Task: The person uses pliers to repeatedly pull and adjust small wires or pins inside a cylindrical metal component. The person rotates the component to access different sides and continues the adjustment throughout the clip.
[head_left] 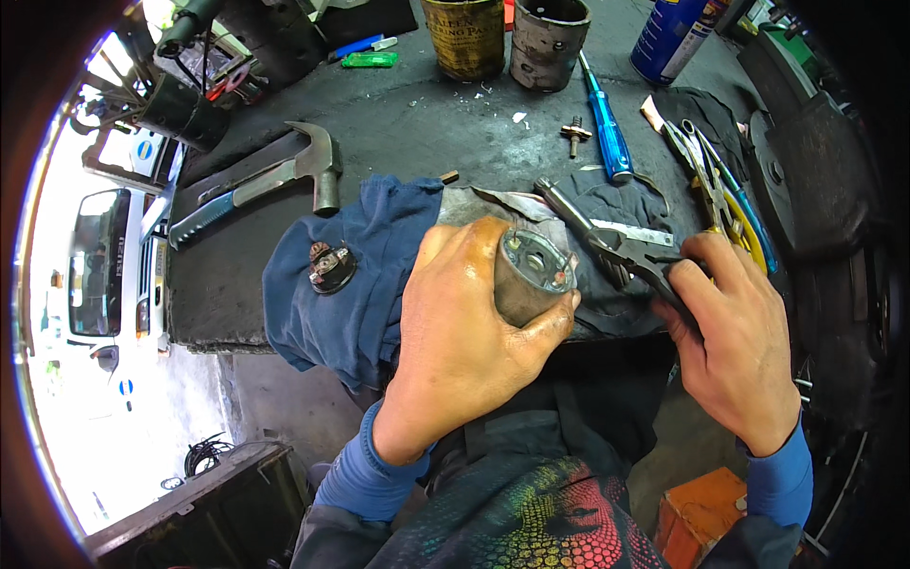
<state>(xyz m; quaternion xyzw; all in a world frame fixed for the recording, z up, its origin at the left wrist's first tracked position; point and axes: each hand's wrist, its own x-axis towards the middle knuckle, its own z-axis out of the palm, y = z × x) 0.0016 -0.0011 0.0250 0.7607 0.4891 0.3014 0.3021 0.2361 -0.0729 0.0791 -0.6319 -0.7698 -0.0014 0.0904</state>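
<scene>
My left hand (460, 318) is wrapped around a short metal cylinder housing (527, 296), tilted so its round end with small metal tabs and holes faces up. My right hand (744, 337) grips dark pliers (654, 275), whose jaws point left toward the housing's rim. From this angle I cannot tell whether the jaws touch a tab. A round black cap with metal terminals (332, 268) rests on a blue cloth (303, 318) to the left. Behind the housing, a metal rod-like tool (566, 204) lies on dark rags (621, 201).
A claw hammer (275, 180) lies at the left. Farther back stand a yellowish tin (464, 43), a grimy cup (548, 47) and a blue spray can (668, 43). A blue screwdriver (609, 133), a small bolt-like part (574, 136) and yellow-handled pliers (713, 185) lie to the right.
</scene>
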